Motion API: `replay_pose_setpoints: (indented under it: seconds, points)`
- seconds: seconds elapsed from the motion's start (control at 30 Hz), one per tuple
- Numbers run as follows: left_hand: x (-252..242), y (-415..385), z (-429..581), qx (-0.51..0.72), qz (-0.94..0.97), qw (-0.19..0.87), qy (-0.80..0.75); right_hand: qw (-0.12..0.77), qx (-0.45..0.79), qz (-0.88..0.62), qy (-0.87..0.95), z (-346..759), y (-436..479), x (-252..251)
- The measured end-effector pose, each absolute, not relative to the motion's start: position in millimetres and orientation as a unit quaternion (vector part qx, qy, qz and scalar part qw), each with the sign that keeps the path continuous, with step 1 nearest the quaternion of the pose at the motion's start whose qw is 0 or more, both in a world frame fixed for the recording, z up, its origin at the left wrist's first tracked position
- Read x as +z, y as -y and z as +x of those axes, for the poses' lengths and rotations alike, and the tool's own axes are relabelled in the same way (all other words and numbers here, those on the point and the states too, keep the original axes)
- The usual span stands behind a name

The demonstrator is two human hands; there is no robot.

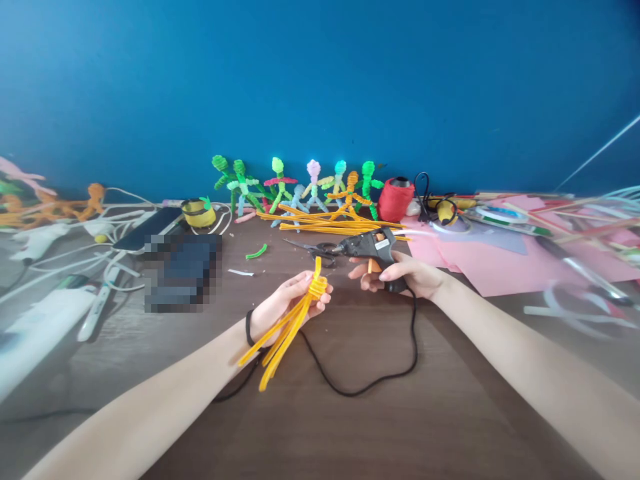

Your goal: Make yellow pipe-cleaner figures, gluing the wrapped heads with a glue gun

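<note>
Between the fingers of my left hand [295, 293] is a bundle of yellow pipe cleaners [287, 327], coiled round at the top, with loose ends hanging down toward the wrist. My right hand [405, 272] is wrapped round the handle of a black glue gun [370, 245] with an orange trigger. The gun's nozzle points left, a little above and to the right of the coil, seemingly apart from it. A white glue stick [407, 232] sticks out behind the gun. Its black cord [360, 393] loops over the table. Scissors [323, 252] lie behind the nozzle.
Several pipe-cleaner figures [313, 177] stand along the blue wall, with loose orange-yellow pipe cleaners [335, 225] before them. Red thread spool [396, 200] and pink sheets [500, 267] are at right. A blurred dark object [185, 270], cables and a green scrap [257, 252] lie left.
</note>
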State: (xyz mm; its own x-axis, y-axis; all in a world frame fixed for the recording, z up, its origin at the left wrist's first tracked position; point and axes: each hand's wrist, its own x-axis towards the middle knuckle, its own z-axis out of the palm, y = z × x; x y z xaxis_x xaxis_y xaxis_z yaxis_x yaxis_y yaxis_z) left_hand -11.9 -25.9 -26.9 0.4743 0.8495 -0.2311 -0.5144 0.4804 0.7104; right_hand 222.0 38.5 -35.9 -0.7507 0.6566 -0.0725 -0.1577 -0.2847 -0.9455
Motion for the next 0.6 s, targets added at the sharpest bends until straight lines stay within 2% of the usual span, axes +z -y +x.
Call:
replay_pose_setpoints:
  seconds: [0.27, 0.4, 0.6]
  points:
    - [-28.4, 24.7, -12.2, 0.424, 0.290, 0.801, -0.306, 0.224, 0.784, -0.162, 0.556, 219.9, -34.6, -35.6]
    - [-29.6, 24.3, -12.0, 0.423, 0.290, 0.802, -0.305, 0.176, 0.801, -0.119, 0.560, 215.3, -31.7, -37.4]
    - [-29.8, 24.7, -11.8, 0.426, 0.298, 0.798, -0.305, 0.181, 0.797, -0.108, 0.566, 212.8, -31.8, -41.8]
